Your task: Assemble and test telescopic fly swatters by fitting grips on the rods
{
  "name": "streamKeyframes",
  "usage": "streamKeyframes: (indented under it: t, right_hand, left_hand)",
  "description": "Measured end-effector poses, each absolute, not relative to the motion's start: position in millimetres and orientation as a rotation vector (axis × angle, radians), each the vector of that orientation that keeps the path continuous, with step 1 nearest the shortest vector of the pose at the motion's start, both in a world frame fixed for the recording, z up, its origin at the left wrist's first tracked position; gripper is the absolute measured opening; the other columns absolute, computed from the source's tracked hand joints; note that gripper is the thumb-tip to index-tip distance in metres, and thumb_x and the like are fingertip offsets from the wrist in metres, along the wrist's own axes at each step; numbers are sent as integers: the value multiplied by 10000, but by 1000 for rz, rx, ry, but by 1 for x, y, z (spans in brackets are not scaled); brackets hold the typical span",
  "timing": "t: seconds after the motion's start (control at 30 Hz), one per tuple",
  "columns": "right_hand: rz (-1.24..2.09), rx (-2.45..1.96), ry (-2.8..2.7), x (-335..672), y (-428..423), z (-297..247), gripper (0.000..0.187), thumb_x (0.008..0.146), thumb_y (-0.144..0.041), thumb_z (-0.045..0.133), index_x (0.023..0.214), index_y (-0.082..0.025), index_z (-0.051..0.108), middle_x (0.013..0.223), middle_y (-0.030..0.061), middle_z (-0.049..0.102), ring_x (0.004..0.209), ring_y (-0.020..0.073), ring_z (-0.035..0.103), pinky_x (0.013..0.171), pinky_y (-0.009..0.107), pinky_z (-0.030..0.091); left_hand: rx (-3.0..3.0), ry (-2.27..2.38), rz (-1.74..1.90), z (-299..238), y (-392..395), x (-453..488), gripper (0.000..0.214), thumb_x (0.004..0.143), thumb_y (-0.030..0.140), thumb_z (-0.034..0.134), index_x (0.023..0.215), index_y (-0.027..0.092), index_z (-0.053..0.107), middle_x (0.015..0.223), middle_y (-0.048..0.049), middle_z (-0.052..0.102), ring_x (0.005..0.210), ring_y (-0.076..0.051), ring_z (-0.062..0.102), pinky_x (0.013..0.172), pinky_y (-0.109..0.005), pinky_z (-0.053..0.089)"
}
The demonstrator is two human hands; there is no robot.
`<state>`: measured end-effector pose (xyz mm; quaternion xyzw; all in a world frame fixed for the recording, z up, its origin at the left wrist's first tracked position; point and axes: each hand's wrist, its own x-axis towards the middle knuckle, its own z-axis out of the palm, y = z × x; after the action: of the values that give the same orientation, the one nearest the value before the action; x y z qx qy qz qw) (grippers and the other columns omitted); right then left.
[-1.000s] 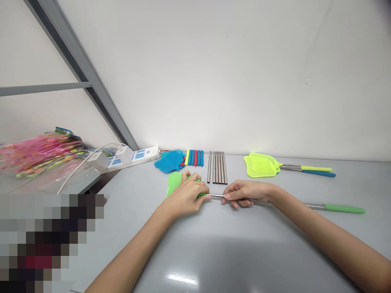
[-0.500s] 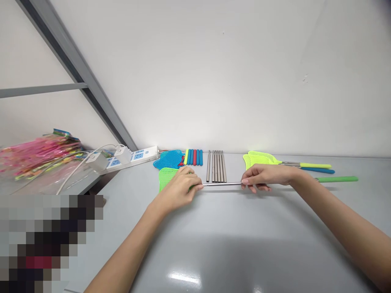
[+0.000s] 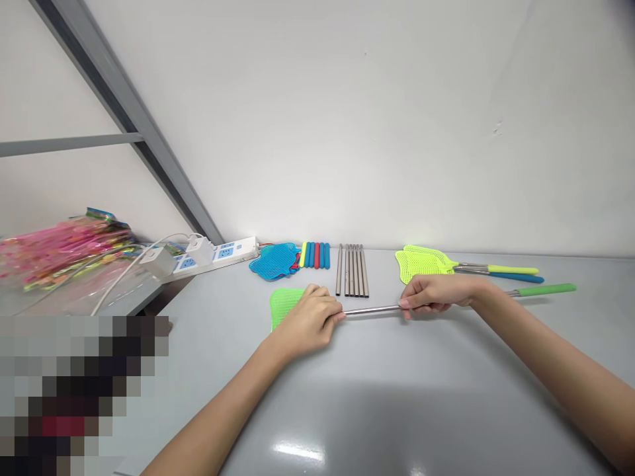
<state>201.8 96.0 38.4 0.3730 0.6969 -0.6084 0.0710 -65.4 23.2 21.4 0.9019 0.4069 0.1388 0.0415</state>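
A green fly swatter (image 3: pixel 372 311) with an extended metal rod lies across both hands. Its mesh head (image 3: pixel 285 305) shows at the left and its green grip (image 3: pixel 546 289) at the right. My left hand (image 3: pixel 313 316) is closed around the rod near the head, hiding the joint. With thumb and fingers, my right hand (image 3: pixel 431 294) pinches the rod farther along. Behind my right hand lie swatters with a yellow mesh head (image 3: pixel 421 261), a yellow grip (image 3: pixel 513 270) and a blue grip (image 3: pixel 520 277).
Several metal tubes (image 3: pixel 353 271) lie in a row near the wall. Left of them are several coloured grips (image 3: pixel 315 255) and stacked blue swatter heads (image 3: pixel 276 261). A white power strip (image 3: pixel 235 251) with plugs and bagged pink items (image 3: pixel 69 248) are at the left.
My left hand has moved right and toward me along with the green mesh head. My right hand has shifted slightly toward me, and the green grip slightly left.
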Motion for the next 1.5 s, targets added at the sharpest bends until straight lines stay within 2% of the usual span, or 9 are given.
streamKeyframes:
  t: [0.23,0.83,1.2,1.5]
  right_hand:
    - [-1958,1043,1965,202,99,27,333,798,-424,513,666,-119,538,448,-96,228,376,31,157,319,174,74]
    - [-2000,993,1902,197,95,26,306,802,-399,506,763,-107,591,471,-79,316,364,28,198,307,168,96]
    - [-1881,970,2088,201,90,41,370,831,-434,460,867,-109,633,509,-58,380,398,36,268,370,188,172]
    - [-1777,939,2199,201,89,49,344,810,-415,497,915,-121,641,549,-35,445,462,54,332,426,185,253]
  left_hand:
    - [2797,1265,455,14,20,-58,253,846,149,355,597,166,397,570,11,471,639,-137,387,719,-316,290]
    - [2790,1209,468,18,12,-50,272,861,176,335,597,170,401,576,1,472,621,-139,385,676,-304,287]
    - [2722,1164,429,20,13,-50,301,882,234,324,616,171,450,579,6,482,599,-128,433,679,-292,316]
    - [2741,1151,449,25,11,-52,242,846,198,359,659,172,510,594,9,500,616,-124,459,721,-299,331]
